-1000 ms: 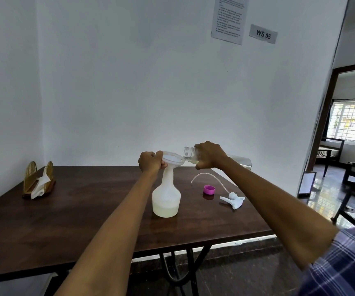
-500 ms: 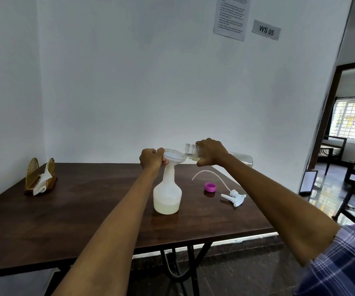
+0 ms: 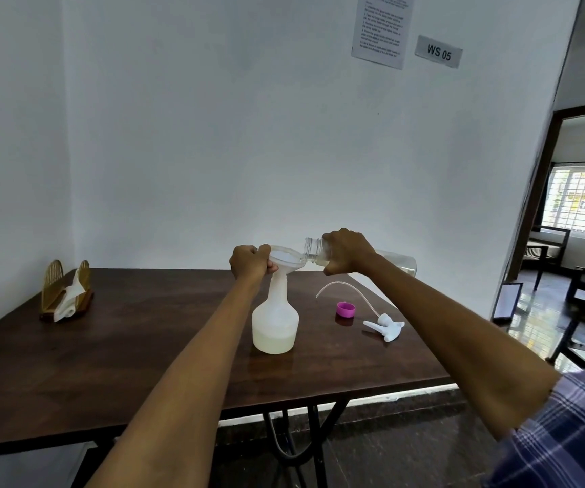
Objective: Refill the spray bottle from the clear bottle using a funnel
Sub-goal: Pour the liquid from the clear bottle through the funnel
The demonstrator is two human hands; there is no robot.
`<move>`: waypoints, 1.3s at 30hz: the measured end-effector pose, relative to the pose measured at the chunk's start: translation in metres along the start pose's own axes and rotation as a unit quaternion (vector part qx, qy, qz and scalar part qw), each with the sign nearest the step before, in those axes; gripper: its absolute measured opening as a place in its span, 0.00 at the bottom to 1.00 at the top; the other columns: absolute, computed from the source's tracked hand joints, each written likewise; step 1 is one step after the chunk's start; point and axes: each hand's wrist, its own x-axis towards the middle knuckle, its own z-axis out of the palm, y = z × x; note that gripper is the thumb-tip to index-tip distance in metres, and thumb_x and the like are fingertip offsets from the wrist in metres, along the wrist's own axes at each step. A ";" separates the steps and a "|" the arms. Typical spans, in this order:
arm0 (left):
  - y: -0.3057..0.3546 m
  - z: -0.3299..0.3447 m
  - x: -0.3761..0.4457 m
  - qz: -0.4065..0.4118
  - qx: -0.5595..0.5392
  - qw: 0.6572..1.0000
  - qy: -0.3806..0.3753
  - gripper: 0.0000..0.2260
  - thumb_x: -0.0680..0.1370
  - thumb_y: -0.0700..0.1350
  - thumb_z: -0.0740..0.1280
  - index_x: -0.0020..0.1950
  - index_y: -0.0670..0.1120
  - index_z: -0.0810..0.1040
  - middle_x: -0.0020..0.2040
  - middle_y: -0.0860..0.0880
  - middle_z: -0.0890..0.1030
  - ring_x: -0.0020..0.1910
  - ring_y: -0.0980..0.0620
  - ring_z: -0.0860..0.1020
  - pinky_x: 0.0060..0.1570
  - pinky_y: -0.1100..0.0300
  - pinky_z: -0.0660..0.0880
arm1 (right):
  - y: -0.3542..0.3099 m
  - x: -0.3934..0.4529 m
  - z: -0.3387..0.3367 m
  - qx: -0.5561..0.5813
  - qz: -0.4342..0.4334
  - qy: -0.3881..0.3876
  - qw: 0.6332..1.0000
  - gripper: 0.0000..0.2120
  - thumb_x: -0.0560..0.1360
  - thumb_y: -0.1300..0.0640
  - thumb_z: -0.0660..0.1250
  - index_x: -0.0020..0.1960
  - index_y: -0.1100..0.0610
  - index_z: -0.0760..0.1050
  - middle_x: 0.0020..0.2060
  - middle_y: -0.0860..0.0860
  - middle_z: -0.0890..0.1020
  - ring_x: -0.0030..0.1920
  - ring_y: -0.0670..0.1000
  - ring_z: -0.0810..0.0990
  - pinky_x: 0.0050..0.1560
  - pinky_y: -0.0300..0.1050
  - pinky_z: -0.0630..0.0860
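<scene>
Standing upright near the middle of the dark wooden desk [image 3: 72, 364], the spray bottle [image 3: 275, 324] is a translucent white plastic flask with a wide rounded base and a long narrow neck, its head removed; a pale, cloudy liquid fills roughly the bottom quarter of the body. A white funnel [image 3: 284, 259] sits in the neck, its broad mouth tipped slightly toward the right. The left hand [image 3: 250, 262] grips the funnel at its left rim, fingers curled tightly round the edge where the funnel meets the neck. The right hand [image 3: 349, 252] wraps its fingers round the shoulder of the clear bottle [image 3: 394, 264], which is held nearly level above the desk with its threaded, uncapped mouth at the funnel's right edge and its base pointing right; a little pale liquid shows inside near the neck. On the desk to the right of the spray bottle lies a magenta cap [image 3: 345, 309], open side up, and just beyond it the white trigger sprayer head [image 3: 386, 325] lies on its side, its thin dip tube [image 3: 340, 285] arching back to the left. At the far left edge of the desk stands a wooden napkin holder [image 3: 65, 292] with white tissue in it.
</scene>
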 end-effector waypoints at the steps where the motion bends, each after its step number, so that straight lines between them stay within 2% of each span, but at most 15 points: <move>1: 0.000 0.000 0.000 -0.002 -0.001 1.000 -0.001 0.15 0.73 0.36 0.61 0.25 0.42 0.66 0.15 0.53 0.70 0.15 0.58 0.73 0.26 0.66 0.71 | 0.000 0.000 0.000 0.001 0.000 0.000 1.000 0.16 0.64 0.54 0.72 0.42 0.56 0.66 0.45 0.57 0.80 0.41 0.55 0.72 0.39 0.43 0.67; 5: -0.001 0.000 0.001 0.002 0.002 1.000 0.002 0.16 0.73 0.36 0.61 0.25 0.42 0.67 0.20 0.49 0.72 0.15 0.58 0.73 0.27 0.66 0.72 | 0.000 0.000 0.002 0.002 -0.001 0.002 1.000 0.16 0.64 0.54 0.72 0.43 0.56 0.66 0.44 0.57 0.80 0.43 0.57 0.75 0.39 0.43 0.67; 10: -0.001 0.001 0.002 -0.001 -0.003 1.000 0.002 0.16 0.72 0.36 0.62 0.24 0.42 0.66 0.15 0.53 0.69 0.14 0.58 0.73 0.28 0.65 0.73 | 0.000 0.000 0.001 0.000 0.000 -0.003 1.000 0.16 0.64 0.54 0.72 0.42 0.56 0.66 0.38 0.53 0.74 0.40 0.55 0.71 0.39 0.43 0.67; 15: -0.002 0.001 0.002 0.005 -0.002 1.000 -0.001 0.15 0.73 0.36 0.61 0.25 0.41 0.66 0.23 0.47 0.72 0.15 0.58 0.73 0.29 0.63 0.73 | 0.001 0.000 0.001 0.005 0.003 -0.002 1.000 0.16 0.64 0.54 0.71 0.42 0.57 0.66 0.38 0.54 0.74 0.40 0.55 0.71 0.38 0.43 0.66; 20: -0.004 0.001 0.004 -0.003 -0.012 1.000 -0.005 0.15 0.73 0.36 0.62 0.26 0.41 0.67 0.15 0.53 0.70 0.15 0.58 0.74 0.29 0.63 0.74 | -0.001 -0.001 0.002 0.002 0.005 -0.003 1.000 0.15 0.64 0.55 0.71 0.42 0.56 0.66 0.42 0.56 0.79 0.40 0.55 0.72 0.38 0.43 0.67; 25: -0.005 0.001 0.004 0.000 -0.012 1.000 0.003 0.15 0.73 0.37 0.62 0.26 0.42 0.66 0.22 0.48 0.72 0.16 0.57 0.74 0.30 0.63 0.74 | -0.001 -0.001 0.001 0.003 0.007 -0.005 1.000 0.15 0.64 0.54 0.72 0.44 0.56 0.69 0.45 0.56 0.80 0.44 0.58 0.77 0.39 0.43 0.67; 29: -0.005 0.002 0.005 -0.005 -0.015 1.000 0.001 0.16 0.73 0.37 0.62 0.25 0.42 0.66 0.17 0.51 0.71 0.16 0.57 0.74 0.31 0.63 0.74 | -0.001 -0.001 0.000 -0.001 0.003 -0.008 1.000 0.16 0.65 0.54 0.72 0.44 0.55 0.66 0.46 0.57 0.80 0.48 0.58 0.78 0.39 0.43 0.67; 31: -0.005 0.002 0.005 -0.006 -0.017 1.000 -0.003 0.16 0.73 0.36 0.62 0.25 0.42 0.66 0.15 0.52 0.70 0.16 0.58 0.74 0.32 0.62 0.75 | -0.001 -0.001 0.000 -0.001 0.002 -0.008 1.000 0.16 0.65 0.54 0.72 0.44 0.56 0.65 0.46 0.57 0.80 0.47 0.58 0.78 0.39 0.43 0.67; 35: -0.005 0.003 0.006 -0.006 -0.016 1.000 0.003 0.15 0.73 0.37 0.62 0.25 0.42 0.67 0.16 0.52 0.71 0.16 0.58 0.74 0.31 0.62 0.75 | -0.001 -0.002 0.000 -0.001 0.002 -0.009 1.000 0.16 0.65 0.54 0.71 0.43 0.56 0.66 0.46 0.57 0.80 0.45 0.58 0.77 0.39 0.43 0.67; 39: -0.006 0.004 0.007 -0.004 -0.009 1.000 0.000 0.15 0.73 0.37 0.62 0.25 0.42 0.67 0.14 0.53 0.70 0.15 0.58 0.74 0.37 0.60 0.77 | -0.001 -0.001 0.000 -0.001 0.003 -0.010 1.000 0.16 0.64 0.54 0.71 0.43 0.56 0.66 0.45 0.56 0.80 0.42 0.56 0.74 0.39 0.43 0.66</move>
